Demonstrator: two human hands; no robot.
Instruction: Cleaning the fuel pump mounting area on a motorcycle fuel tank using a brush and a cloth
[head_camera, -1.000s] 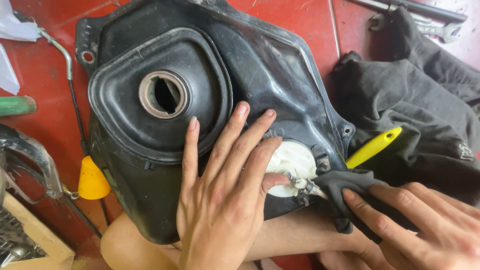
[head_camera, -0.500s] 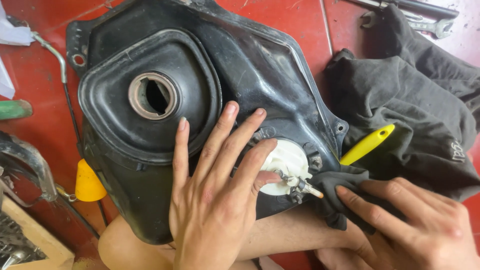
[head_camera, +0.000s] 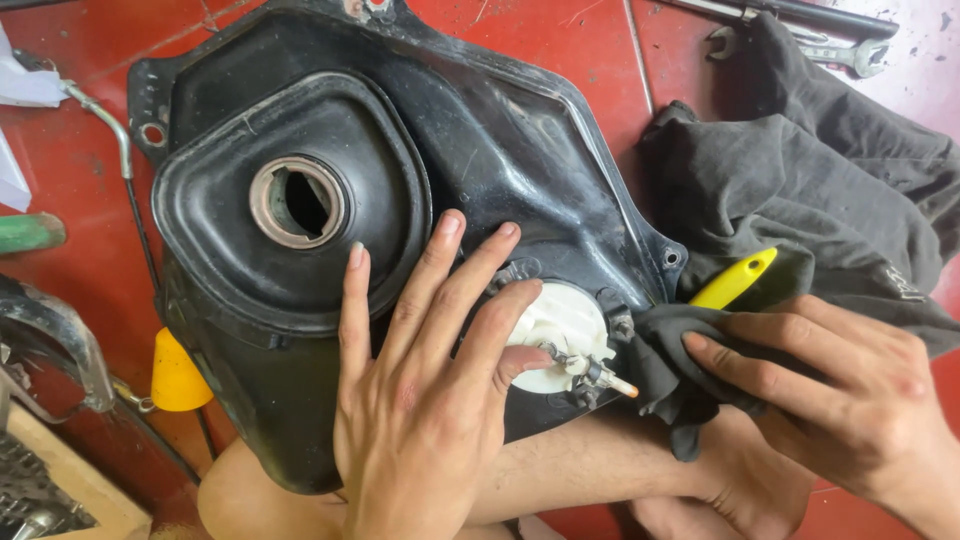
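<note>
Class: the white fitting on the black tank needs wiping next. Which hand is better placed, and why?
Probably the right hand. It already presses a dark rag against the tank, right beside the white fitting. The left hand lies flat on the tank, fingers spread, holding nothing.

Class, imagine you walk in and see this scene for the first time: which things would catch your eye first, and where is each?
The big black plastic tank fills the middle, lying on a red floor, with a round open filler hole at its upper left. The left hand lies flat on it, fingers by a white round fitting, while the right hand presses a dark rag beside that fitting. A yellow handle peeks out behind.
</note>
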